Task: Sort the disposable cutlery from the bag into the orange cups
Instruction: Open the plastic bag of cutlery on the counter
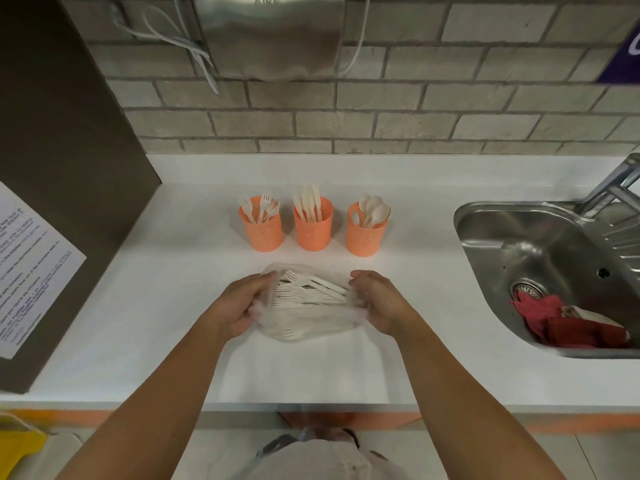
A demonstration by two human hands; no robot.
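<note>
Grey clothing at the bottom edge, then two bare forearms reaching out over the white counter point(166, 306). Left hand point(239, 306) and right hand point(377, 303) each grip one side of a thin clear plastic bag point(304, 325), fingers curled into the film. The bag lies on the counter between them, towards the front, just short of the cups. Likely reason for the two-sided hold: spreading the plastic to get at the contents. Inside, a bunch of pale forks point(308, 289) lies roughly flat, tines to the left. Other pieces lower in the bag show only dimly through the film, kind uncertain.

Three orange perforated cups stand in a row behind the bag, apart from one another. Left cup point(261, 233) holds forks, middle cup point(312, 233) knives, right cup point(365, 239) spoons, all handle-down, so the type reads at a glance. One kind per cup: the sorting scheme is set and partly filled. The bag looks far from empty, so I judge the job well short of done.

To the right, a steel sink point(540, 258) with a red cloth point(554, 320) by the drain. On the brick wall, a steel hand dryer point(270, 36) stamped "AIKE". Printed sheet point(31, 271) on the brown panel at left: text too small to read. Purple sign point(623, 46), top right corner, cut off, unreadable.
</note>
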